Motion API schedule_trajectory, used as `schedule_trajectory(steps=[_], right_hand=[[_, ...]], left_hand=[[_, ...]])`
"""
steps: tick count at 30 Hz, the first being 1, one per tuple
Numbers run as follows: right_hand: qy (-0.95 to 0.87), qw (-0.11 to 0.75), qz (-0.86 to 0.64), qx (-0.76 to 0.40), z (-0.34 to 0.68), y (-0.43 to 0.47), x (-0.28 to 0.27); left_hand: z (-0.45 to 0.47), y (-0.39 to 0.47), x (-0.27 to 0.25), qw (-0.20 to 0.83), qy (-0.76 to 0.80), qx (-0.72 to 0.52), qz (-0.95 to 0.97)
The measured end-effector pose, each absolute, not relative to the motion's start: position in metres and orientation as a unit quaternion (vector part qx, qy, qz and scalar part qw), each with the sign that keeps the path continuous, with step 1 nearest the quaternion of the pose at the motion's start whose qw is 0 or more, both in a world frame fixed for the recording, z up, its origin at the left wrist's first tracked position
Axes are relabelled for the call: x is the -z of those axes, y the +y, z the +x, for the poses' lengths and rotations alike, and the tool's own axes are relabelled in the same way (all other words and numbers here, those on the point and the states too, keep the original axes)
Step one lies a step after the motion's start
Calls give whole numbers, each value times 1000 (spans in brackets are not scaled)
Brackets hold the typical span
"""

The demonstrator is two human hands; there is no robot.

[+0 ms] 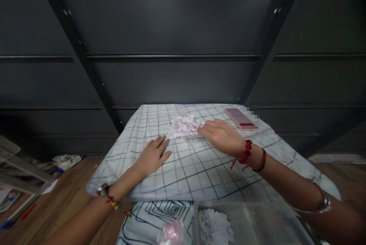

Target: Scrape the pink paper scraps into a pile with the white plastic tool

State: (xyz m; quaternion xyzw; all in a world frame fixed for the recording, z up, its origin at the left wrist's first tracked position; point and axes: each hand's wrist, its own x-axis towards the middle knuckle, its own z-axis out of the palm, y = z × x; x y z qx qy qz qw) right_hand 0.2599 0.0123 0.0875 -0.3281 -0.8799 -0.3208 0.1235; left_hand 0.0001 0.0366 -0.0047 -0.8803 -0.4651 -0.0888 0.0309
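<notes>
A heap of small white and pink paper scraps lies near the middle of the checked cloth, with some clear plastic along its near edge. My left hand rests flat on the cloth, left of the heap and on its near side, fingers stretched out and holding nothing. Over the heap's right edge, the fingers of my right hand are bent and pressed together. Whatever they pinch is hidden behind the fingers. A pink-framed phone lies face up beyond my right hand, its screen lit.
The white checked cloth covers a table against a dark metal panel wall. Close to me, a clear plastic bin holds white scraps. Left of it, a pink plastic-wrapped bundle sits on patterned fabric. A rack stands far left.
</notes>
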Motion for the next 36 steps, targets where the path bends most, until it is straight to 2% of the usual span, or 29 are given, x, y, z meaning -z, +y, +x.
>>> schedule_trajectory(steps=[8, 15, 22, 36], right_hand=[[-857, 152, -370, 325, 281, 2, -92], [-865, 117, -390, 292, 288, 4, -83], [-866, 144, -401, 262, 289, 6, -81], [-863, 127, -424, 243, 296, 5, -79]], left_hand=[[0, 34, 2, 31, -472, 74, -878], [0, 35, 4, 33, -467, 85, -879], [-1, 36, 6, 26, -460, 105, -881], [1, 34, 2, 38, -465, 80, -881]])
